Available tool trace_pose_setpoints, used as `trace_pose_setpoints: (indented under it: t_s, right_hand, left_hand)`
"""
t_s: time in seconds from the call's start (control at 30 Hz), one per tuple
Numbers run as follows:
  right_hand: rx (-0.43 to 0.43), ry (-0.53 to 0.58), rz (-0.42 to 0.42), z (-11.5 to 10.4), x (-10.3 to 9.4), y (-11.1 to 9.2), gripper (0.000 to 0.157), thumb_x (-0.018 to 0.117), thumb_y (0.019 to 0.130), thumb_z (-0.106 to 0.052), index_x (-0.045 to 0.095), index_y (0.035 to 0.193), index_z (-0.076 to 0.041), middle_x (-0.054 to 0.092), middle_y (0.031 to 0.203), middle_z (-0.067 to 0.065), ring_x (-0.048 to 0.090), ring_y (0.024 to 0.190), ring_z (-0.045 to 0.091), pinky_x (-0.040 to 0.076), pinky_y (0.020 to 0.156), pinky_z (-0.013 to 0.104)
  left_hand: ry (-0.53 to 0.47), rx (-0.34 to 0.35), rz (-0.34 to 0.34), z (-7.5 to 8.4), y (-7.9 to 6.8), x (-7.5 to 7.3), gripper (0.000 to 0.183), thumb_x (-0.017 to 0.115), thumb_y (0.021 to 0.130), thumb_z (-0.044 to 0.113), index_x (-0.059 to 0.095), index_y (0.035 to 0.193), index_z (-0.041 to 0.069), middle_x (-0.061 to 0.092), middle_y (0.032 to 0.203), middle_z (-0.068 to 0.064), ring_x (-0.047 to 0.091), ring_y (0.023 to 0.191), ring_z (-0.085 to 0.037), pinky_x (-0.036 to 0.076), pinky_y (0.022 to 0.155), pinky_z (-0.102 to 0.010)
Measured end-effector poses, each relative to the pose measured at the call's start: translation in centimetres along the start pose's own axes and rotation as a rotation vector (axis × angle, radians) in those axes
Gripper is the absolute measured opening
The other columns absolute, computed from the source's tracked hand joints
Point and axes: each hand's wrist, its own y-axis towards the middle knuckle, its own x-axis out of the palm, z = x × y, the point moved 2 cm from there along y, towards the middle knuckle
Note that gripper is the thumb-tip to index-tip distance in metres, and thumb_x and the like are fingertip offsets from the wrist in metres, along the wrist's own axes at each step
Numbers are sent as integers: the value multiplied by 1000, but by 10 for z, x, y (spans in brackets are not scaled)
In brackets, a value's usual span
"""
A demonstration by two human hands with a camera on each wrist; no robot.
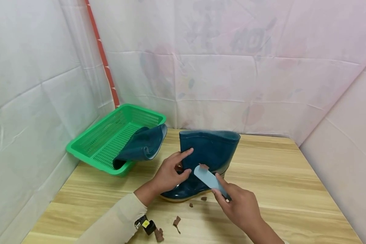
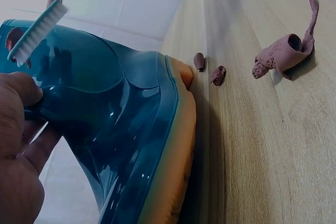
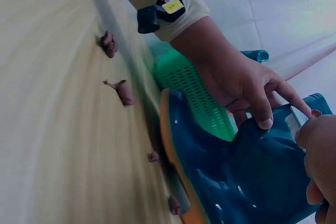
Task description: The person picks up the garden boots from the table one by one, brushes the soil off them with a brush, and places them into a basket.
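Observation:
A dark blue-green rubber boot (image 1: 207, 149) with a tan sole stands upright on the wooden table, toe to the left. My left hand (image 1: 172, 171) holds it at the front of the ankle, thumb (image 2: 23, 88) on the near side and fingers behind. My right hand (image 1: 242, 203) grips a pale blue scrub brush (image 1: 208, 178) by its handle. White bristles (image 2: 42, 34) face the boot's shaft beside a reddish-brown clump (image 2: 13, 39); whether they touch it I cannot tell.
A green plastic basket (image 1: 94, 135) stands at the back left, with a second rubber boot (image 1: 140, 144) lying over its near rim. Several brown clay-like bits (image 1: 177, 222) lie on the table in front of the upright boot. White cloth walls (image 1: 216, 84) surround the table.

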Motion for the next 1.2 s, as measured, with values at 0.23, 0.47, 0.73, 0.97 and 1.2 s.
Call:
trace_pose_setpoints:
  t_s: [0.23,0.47,0.73,0.97,1.2]
  right_hand:
    - [240,285,-193,-5,2,-6,46,81,90,-20,70,133,-8,77,101,7,69,79,8,53,60,24]
    - [410,531,-328,-5,-3,-13,38,60,105,-24,64,141,-13,66,82,-8,52,62,2,43,51,21]
    - [371,519,-474,5,-7,-18,32,46,112,-27,70,125,-11,53,64,-16,39,48,0,37,47,21]
    - [416,589,-759,16,-12,-19,42,44,111,-37,71,118,-6,52,59,-11,38,47,4,36,45,24]
    - [545,669,-947,26,-14,-25,35,49,109,-35,73,113,-9,51,56,-5,35,41,10,30,40,27]
  left_hand:
    - [-6,-19,-3,0,0,-1,70,75,92,0,49,154,16,60,114,-5,53,75,-13,58,74,-30]
    - [-10,-32,-7,2,0,-1,68,74,93,1,48,155,15,60,112,-5,54,77,-14,57,74,-29]
    - [-32,-38,-4,2,0,-1,69,74,93,1,48,155,16,60,124,-9,56,81,-14,58,77,-30]
    - [-10,-55,-8,1,0,0,69,73,93,2,48,155,20,60,124,-6,56,83,-13,57,77,-29]
    - [9,-34,-9,3,1,0,68,73,93,1,50,154,19,60,117,-4,53,80,-13,57,76,-28]
